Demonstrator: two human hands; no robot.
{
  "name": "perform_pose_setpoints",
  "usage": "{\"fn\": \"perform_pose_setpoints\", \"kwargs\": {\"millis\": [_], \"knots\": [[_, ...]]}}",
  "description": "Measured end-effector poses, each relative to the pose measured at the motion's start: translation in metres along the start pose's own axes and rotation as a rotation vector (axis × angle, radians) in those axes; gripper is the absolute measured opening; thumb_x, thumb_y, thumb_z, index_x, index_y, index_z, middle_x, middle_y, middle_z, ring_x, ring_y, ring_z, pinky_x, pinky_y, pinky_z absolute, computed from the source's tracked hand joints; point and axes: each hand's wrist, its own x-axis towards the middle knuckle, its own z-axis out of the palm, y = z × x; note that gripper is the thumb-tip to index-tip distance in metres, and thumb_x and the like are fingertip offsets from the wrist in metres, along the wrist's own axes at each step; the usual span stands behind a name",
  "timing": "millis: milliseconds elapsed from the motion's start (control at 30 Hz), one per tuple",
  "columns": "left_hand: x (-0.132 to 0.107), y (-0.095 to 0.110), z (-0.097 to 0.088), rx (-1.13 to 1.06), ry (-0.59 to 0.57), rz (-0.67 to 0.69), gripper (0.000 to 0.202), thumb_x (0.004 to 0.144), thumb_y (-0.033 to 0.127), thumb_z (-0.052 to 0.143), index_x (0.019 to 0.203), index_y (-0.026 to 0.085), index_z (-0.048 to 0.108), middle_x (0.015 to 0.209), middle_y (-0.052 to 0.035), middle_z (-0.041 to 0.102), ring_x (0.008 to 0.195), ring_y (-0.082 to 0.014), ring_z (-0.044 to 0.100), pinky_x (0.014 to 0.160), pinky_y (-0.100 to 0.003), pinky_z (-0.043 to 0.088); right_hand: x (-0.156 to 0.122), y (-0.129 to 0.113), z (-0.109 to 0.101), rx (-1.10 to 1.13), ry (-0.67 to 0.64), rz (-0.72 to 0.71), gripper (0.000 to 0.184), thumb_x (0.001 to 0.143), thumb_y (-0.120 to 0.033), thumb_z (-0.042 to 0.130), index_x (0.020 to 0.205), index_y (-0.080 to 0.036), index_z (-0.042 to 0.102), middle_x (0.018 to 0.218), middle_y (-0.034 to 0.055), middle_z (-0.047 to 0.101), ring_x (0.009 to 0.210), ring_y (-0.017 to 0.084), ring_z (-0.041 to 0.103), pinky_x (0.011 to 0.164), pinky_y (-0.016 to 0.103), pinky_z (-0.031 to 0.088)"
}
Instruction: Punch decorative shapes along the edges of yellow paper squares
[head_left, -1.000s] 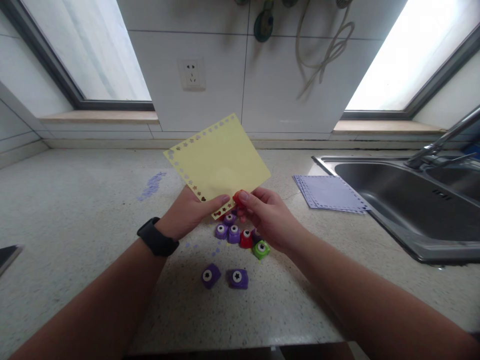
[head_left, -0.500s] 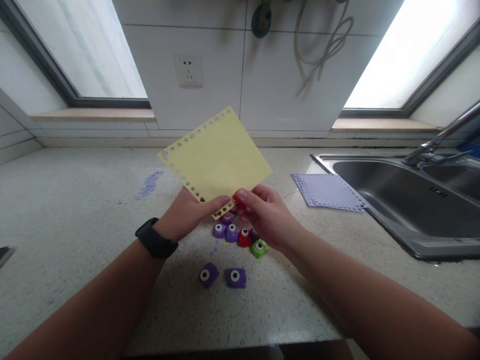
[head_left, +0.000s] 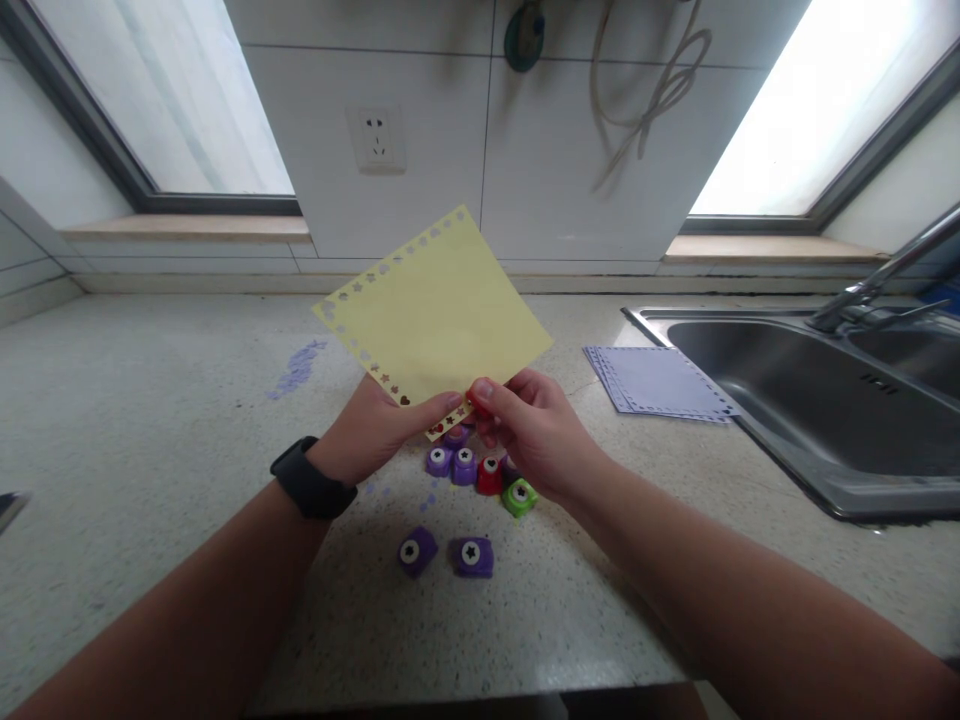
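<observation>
My left hand (head_left: 379, 430), with a black watch on its wrist, pinches the lower edge of a yellow paper sheet (head_left: 439, 315) held up above the counter. Small star and heart holes run along two of the sheet's edges. My right hand (head_left: 529, 425) is closed on a small red punch (head_left: 475, 402) pressed against the sheet's lower corner. Below the hands lies a cluster of small punches: purple ones (head_left: 450, 462), a red one (head_left: 490, 476) and a green one (head_left: 519, 496). Two more purple punches (head_left: 444, 553) lie nearer to me.
A stack of purple punched sheets (head_left: 656, 380) lies beside a steel sink (head_left: 825, 400) with a tap at the right. Purple paper scraps (head_left: 296, 365) are scattered on the speckled counter (head_left: 150, 420). A wall socket (head_left: 375, 140) and a hanging cord are on the tiled wall.
The yellow sheet has tilted and risen slightly, and my right thumb now covers more of the red punch at the sheet's corner. The hands stay in the same place.
</observation>
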Motion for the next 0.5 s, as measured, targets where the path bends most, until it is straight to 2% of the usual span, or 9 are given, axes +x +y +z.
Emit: {"fn": "perform_pose_setpoints", "kwargs": {"millis": [233,500], "knots": [[-0.0005,0.0003,0.0001,0.010,0.010,0.018,0.038,0.084,0.033,0.078,0.120,0.021,0.072,0.117,-0.0083,0.077,0.115,-0.0267,0.069,0.103,-0.042,0.053,-0.0018,-0.0011,-0.0015,-0.084,-0.032,-0.049,0.031,0.084,-0.047,0.078,0.081,-0.018,0.068,0.066,0.0002,0.066,0.051,0.010,0.052,0.046,0.023,0.040],[-0.0002,0.0003,-0.0007,-0.002,-0.005,0.019,0.033,0.085,0.032,0.078,0.115,0.019,0.074,0.120,-0.0093,0.076,0.108,-0.0263,0.072,0.096,-0.040,0.056,-0.0017,-0.0027,-0.0017,-0.114,-0.041,-0.071,0.030,0.085,-0.046,0.077,0.086,-0.017,0.070,0.070,0.0019,0.069,0.054,0.010,0.056,0.049,0.023,0.044]]}}
